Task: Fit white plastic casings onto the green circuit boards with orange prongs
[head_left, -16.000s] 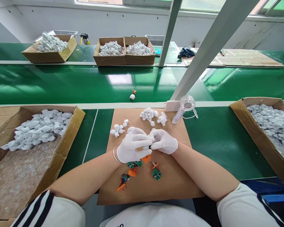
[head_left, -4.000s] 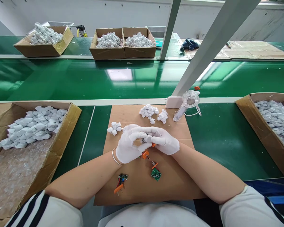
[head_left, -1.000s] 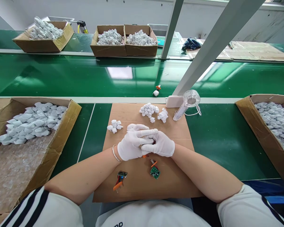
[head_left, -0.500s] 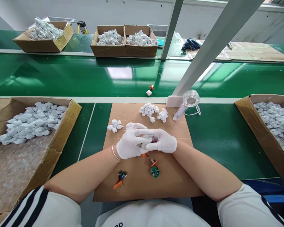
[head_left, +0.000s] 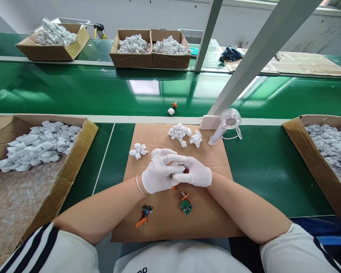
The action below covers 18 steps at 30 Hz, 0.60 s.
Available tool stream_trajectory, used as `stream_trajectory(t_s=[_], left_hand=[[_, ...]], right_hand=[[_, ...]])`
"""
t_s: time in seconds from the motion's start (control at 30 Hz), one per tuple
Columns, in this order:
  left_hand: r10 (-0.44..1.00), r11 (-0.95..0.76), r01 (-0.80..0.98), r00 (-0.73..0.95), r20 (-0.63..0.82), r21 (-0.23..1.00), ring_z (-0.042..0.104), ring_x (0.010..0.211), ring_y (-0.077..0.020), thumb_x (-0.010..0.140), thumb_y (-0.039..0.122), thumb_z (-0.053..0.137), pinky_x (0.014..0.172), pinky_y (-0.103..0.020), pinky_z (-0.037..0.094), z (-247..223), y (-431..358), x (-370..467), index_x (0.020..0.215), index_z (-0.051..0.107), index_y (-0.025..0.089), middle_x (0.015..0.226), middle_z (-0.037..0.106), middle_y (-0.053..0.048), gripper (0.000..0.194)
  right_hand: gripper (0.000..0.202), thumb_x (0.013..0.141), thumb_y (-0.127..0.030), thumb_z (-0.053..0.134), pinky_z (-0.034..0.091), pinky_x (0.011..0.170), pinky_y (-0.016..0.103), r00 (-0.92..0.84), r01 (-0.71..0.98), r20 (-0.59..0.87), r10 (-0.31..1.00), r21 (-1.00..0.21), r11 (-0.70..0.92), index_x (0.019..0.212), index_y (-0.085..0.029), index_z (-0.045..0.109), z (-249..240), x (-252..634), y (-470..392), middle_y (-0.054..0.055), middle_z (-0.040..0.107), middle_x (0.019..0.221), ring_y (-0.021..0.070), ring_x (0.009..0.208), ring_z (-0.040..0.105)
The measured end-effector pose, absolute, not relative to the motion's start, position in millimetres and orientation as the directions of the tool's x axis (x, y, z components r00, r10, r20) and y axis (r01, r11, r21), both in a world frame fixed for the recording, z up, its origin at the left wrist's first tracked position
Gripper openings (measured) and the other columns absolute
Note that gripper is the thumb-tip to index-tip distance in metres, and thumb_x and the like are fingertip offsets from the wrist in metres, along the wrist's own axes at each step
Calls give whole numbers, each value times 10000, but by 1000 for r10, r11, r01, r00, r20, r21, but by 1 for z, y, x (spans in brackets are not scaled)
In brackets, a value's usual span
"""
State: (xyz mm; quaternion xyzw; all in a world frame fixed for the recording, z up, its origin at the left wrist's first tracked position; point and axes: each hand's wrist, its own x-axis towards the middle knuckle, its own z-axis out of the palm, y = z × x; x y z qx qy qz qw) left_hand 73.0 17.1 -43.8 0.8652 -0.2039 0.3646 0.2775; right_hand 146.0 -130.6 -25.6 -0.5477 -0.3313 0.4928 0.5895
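Note:
White gloves cover both hands, which meet over the middle of a brown cardboard sheet (head_left: pixel 204 223). My left hand (head_left: pixel 160 172) and my right hand (head_left: pixel 194 171) are curled around something mostly hidden; a bit of red shows between them. Just below the fingers an orange piece (head_left: pixel 174 187) peeks out. Nearer my body lie a green circuit board (head_left: pixel 186 206) with an orange part and a dark circuit board (head_left: pixel 146 209) with an orange part. Above the hands sit small white wrapped pieces in a left cluster (head_left: pixel 138 151), a middle cluster (head_left: pixel 179 131) and a right cluster (head_left: pixel 196 138).
A clear handheld fan (head_left: pixel 226 125) leans by a white block (head_left: pixel 209 122). Boxes of white pieces stand at left (head_left: pixel 74 163) and right (head_left: pixel 309 159), with more on the far shelf. A small white and orange item (head_left: pixel 171 111) rests on the green belt (head_left: pixel 88 94).
The small white and orange item on the belt has shifted left. Both hands stay together, with the fingers slightly moved.

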Motion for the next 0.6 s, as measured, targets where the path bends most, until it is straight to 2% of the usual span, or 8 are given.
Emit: stream_trajectory(t_s=[0.1,0.2,0.33,0.5,0.6], left_hand=[[-45,-766,-489,689,723,418,617,888,-195,648,334,777,771,-367,475,-39,20,72,941,608,277,1064,674,-13,343],[46,-765,-426,712,700,483,626,981,-218,629,386,806,836,-388,497,-34,23,70,1036,548,246,1111,657,-63,501],[27,-750,-464,691,722,472,631,943,-212,631,357,810,823,-390,509,-30,25,67,1026,557,260,1063,676,-48,478],[-39,-705,-520,707,706,482,631,999,-219,764,270,656,850,-416,503,-26,25,65,1173,523,252,1153,661,-86,431],[-35,-697,-531,696,717,481,638,985,-223,748,321,683,840,-415,511,-26,23,65,1178,518,254,1132,677,-82,465]], right_hand=[[186,801,-266,638,474,774,324,229,-396,-139,963,-918,-38,915,-120,655,-23,153,-132,38,640,843,170,815,585],[241,787,-323,680,455,698,292,288,-516,-163,944,-856,10,907,-117,650,-24,156,-132,38,627,794,138,718,555],[312,722,-375,743,456,651,284,322,-645,-224,920,-763,40,890,-133,643,-28,157,-132,39,629,793,139,696,568],[318,619,-287,834,489,694,307,305,-722,-242,921,-689,57,761,-155,581,-31,153,-131,5,607,738,145,711,602],[343,612,-294,843,499,675,302,308,-735,-244,920,-675,67,729,-156,553,-30,148,-130,5,613,729,145,704,608]])
